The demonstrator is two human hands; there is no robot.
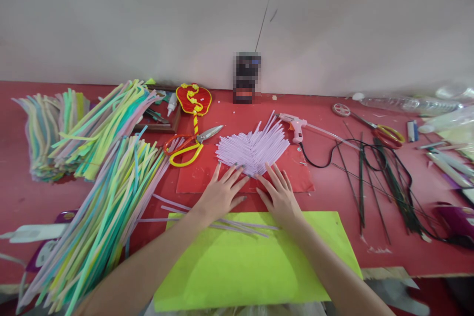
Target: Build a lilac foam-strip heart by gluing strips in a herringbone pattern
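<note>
A fan of lilac pipe cleaners (pixel 252 145), laid in slanting rows that meet along a middle line, rests on a red board (pixel 301 177). My left hand (pixel 222 190) lies with fingers spread, its fingertips at the lower left edge of the fan. On the other side, my right hand (pixel 277 190) is likewise spread, fingertips touching the lower right edge. Neither hand grips anything. Beneath my left wrist, several loose lilac pipe cleaners (pixel 244 227) cross onto a lime-green sheet (pixel 255 266).
Bundles of coloured pipe cleaners (pixel 111 197) cover the left. Scissors (pixel 192 145) lie beside a red-and-yellow ornament (pixel 193 99). A pink glue gun (pixel 295 126) with a black cord is behind the fan. Dark green wires (pixel 396 182) and pliers-like scissors (pixel 387 133) lie right.
</note>
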